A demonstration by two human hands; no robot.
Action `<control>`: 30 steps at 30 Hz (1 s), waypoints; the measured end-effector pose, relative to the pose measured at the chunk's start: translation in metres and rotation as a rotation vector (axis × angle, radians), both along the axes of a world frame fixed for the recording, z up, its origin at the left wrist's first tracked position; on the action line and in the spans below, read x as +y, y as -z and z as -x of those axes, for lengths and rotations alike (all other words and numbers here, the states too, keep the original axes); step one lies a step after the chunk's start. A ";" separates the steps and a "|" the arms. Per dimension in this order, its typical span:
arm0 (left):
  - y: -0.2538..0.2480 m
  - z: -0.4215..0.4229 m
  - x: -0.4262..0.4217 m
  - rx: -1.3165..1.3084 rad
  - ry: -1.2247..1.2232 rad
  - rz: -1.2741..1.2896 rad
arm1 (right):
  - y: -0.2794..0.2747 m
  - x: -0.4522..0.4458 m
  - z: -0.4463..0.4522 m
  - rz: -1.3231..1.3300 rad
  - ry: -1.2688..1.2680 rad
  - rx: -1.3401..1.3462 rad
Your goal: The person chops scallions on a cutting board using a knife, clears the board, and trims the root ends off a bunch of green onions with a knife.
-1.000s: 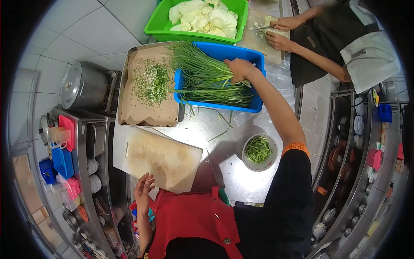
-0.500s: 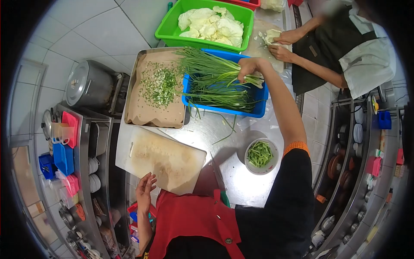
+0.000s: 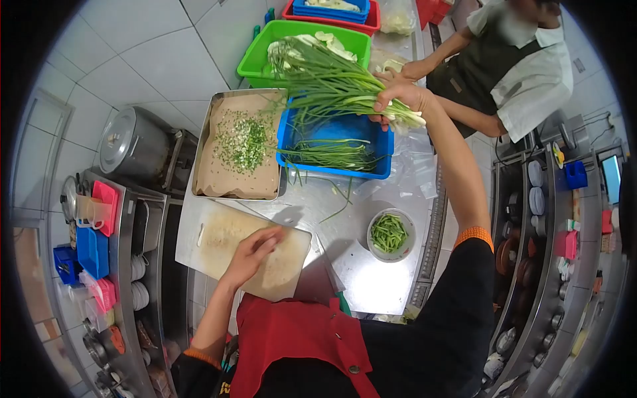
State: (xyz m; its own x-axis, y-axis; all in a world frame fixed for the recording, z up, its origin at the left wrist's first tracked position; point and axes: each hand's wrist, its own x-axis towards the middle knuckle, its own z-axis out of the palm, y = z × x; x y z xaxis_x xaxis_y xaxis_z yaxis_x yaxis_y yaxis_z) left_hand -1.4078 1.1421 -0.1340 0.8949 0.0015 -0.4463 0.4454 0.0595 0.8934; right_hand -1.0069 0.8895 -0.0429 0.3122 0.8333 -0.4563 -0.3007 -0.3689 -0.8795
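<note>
A large bunch of green onions is gripped near its white ends by my right hand, raised above the blue bin. More green onions lie in that bin. My left hand hovers over the stained white cutting board, its fingers loosely stretched and holding nothing. Chopped green onion is spread on a paper-lined metal tray to the left of the bin. A round bowl of cut green vegetable pieces stands on the right of the steel table.
Behind the blue bin is a green bin of pale leaves, with stacked red and blue bins beyond. A co-worker stands at the far right side, hands near the table. Shelves with dishes flank both sides; a large lidded pot stands left.
My right hand has lifted the bunch of green onions up out of the blue bin. My left hand has moved right and forward over the cutting board.
</note>
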 end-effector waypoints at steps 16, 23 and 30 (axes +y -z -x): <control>-0.102 -0.045 -0.014 -0.656 -0.222 0.000 | -0.005 0.100 0.263 -0.589 0.017 -0.412; -0.028 0.024 0.061 -0.646 0.076 -0.273 | 0.103 0.148 0.320 -0.382 -0.136 -0.756; 0.067 0.073 0.095 -0.543 0.191 -0.403 | 0.172 0.179 0.392 -0.328 0.127 -0.862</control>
State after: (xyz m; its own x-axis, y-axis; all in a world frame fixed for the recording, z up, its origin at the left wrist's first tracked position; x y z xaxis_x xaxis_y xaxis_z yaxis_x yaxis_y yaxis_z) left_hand -1.4807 1.2370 -0.2010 0.9921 -0.1066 0.0658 -0.1000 -0.3579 0.9284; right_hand -1.3986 1.0690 -0.2152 0.5310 0.8161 0.2280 0.4838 -0.0710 -0.8723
